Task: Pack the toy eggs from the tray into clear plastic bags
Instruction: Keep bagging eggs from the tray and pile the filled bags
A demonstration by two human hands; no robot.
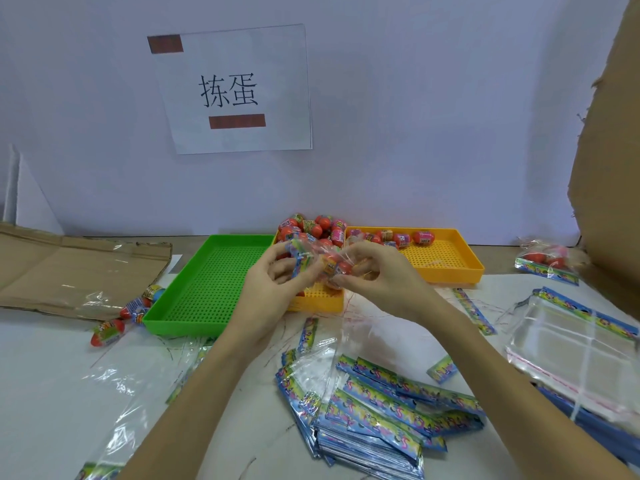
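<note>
Both hands raised over the near yellow tray (317,299): left hand (277,282) pinches the header of a clear bag (313,259), right hand (374,271) pinches its other side, toy eggs (337,266) inside. Step appears to be closing the bag. Keep the mouth upward and the eggs settled low before sealing, or they may spill.

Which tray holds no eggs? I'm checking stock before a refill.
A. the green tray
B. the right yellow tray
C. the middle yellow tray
A: the green tray shows only its bare perforated floor, while eggs are heaped in the middle yellow tray and a few lie at the back of the right yellow tray.
</note>
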